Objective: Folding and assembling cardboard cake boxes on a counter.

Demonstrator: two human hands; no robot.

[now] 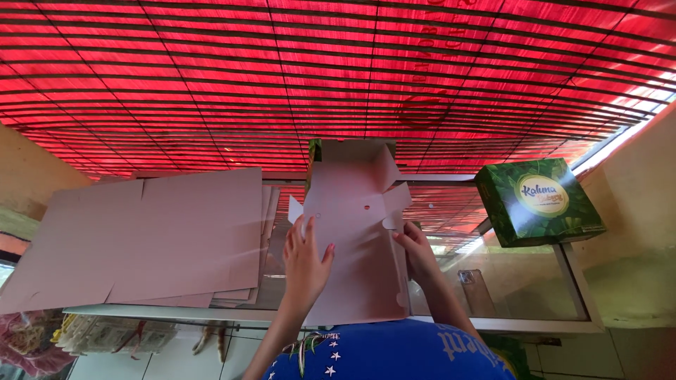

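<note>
Left hand (306, 264) flat, unclenched, pressing unfolded cardboard box blank (352, 232) onto glass surface (521, 281). Right hand (417, 250) pinching blank's right edge. Stacked flat blanks (155, 236) left of left hand; finished green box (539, 200) right of right hand.

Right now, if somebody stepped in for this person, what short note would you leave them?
Left hand: flat, palm down on the unfolded cardboard box.
Right hand: fingers on the box's right edge, pressing the side wall.
Box lies on the glass counter, far flaps partly raised.
Stack of flat cardboard sheets lies to the left; one finished green box stands to the right.
Done: one box. Left: this box's sides, then the stack.
</note>
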